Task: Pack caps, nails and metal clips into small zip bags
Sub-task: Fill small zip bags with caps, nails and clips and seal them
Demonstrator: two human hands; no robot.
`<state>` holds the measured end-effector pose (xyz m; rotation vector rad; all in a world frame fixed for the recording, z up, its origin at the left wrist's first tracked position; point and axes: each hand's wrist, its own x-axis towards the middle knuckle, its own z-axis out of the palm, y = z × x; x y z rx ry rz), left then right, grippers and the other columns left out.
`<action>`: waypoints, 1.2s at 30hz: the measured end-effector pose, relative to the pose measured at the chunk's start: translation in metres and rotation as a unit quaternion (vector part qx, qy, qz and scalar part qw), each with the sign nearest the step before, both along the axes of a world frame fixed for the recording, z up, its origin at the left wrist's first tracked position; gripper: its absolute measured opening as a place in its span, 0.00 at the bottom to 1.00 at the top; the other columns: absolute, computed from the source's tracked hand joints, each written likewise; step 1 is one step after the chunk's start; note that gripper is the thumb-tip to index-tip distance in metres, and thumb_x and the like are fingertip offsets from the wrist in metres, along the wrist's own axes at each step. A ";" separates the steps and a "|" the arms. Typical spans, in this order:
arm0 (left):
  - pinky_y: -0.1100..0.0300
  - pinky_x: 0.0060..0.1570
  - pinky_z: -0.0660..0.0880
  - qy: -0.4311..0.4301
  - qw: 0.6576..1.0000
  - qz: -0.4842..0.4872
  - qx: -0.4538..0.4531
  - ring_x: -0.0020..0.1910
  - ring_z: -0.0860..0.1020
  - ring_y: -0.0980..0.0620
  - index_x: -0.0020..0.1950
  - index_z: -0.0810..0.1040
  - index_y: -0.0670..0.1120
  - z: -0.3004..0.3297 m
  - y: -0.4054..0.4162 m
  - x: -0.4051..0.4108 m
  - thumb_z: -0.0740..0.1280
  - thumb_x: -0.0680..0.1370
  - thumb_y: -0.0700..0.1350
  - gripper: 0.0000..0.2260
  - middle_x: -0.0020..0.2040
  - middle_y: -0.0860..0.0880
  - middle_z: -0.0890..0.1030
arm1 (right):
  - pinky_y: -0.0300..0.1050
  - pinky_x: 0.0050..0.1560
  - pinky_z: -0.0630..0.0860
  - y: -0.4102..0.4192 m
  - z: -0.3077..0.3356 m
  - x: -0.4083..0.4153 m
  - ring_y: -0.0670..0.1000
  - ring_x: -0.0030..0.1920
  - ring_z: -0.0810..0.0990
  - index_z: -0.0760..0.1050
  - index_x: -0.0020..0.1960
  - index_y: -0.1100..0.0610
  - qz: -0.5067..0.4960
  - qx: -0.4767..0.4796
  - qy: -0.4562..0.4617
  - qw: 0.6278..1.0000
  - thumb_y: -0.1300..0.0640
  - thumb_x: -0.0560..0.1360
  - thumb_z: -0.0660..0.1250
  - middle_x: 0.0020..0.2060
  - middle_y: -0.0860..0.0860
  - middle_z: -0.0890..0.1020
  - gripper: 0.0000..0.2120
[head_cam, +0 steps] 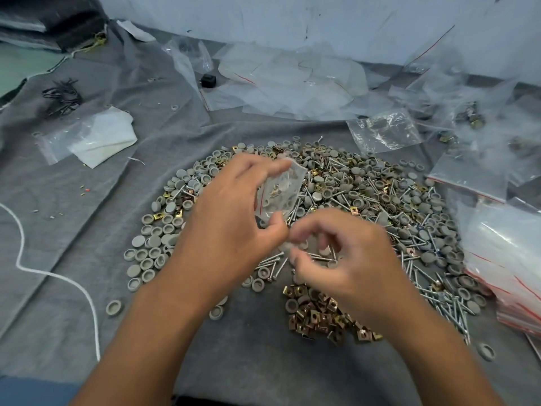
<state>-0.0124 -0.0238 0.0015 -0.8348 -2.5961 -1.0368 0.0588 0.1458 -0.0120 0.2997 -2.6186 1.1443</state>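
Head view. Left hand holds a small zip bag above the heap of hardware, fingers curled along the bag's far edge, thumb at its near lower corner; bag is tilted, some parts visible inside. Right hand sits just near-right of the bag, fingers curled with tips drawn close together over the heap; motion-blurred, cannot tell whether it pinches anything. Heap lies on a grey cloth: grey caps along the heap's left side, screws along its right, brass-coloured metal clips clustered at its near edge. Stack of red-striped zip bags right of the heap. White cord left of it.
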 end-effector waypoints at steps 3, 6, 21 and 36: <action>0.72 0.53 0.65 -0.004 1.000 -0.015 -0.010 0.47 0.70 0.72 0.72 0.74 0.54 0.000 0.003 0.002 0.70 0.72 0.47 0.27 0.59 0.61 0.73 | 0.31 0.40 0.69 0.007 0.015 -0.004 0.45 0.39 0.76 0.80 0.45 0.50 -0.039 -0.058 0.091 0.993 0.56 0.73 0.73 0.38 0.38 0.79 0.04; 0.72 0.50 0.66 -0.012 0.999 -0.033 -0.017 0.47 0.69 0.71 0.72 0.74 0.53 0.000 0.008 0.005 0.71 0.72 0.48 0.27 0.59 0.61 0.73 | 0.33 0.40 0.71 0.004 0.014 -0.011 0.47 0.38 0.77 0.80 0.44 0.53 -0.039 -0.041 0.110 0.992 0.62 0.73 0.74 0.37 0.41 0.80 0.05; 0.74 0.47 0.66 -0.021 0.998 -0.047 -0.033 0.48 0.69 0.73 0.72 0.73 0.54 0.002 0.012 0.007 0.71 0.73 0.46 0.26 0.56 0.64 0.70 | 0.33 0.50 0.66 0.005 0.001 -0.013 0.45 0.49 0.71 0.83 0.56 0.46 -0.053 0.082 0.072 0.993 0.43 0.77 0.68 0.45 0.44 0.73 0.12; 0.64 0.58 0.66 0.036 0.996 0.077 0.014 0.54 0.72 0.58 0.68 0.78 0.51 0.000 0.013 0.005 0.63 0.79 0.39 0.18 0.57 0.57 0.77 | 0.48 0.61 0.75 0.028 -0.009 0.004 0.40 0.59 0.69 0.74 0.60 0.35 -0.004 0.253 -0.300 0.920 0.34 0.70 0.73 0.56 0.33 0.70 0.21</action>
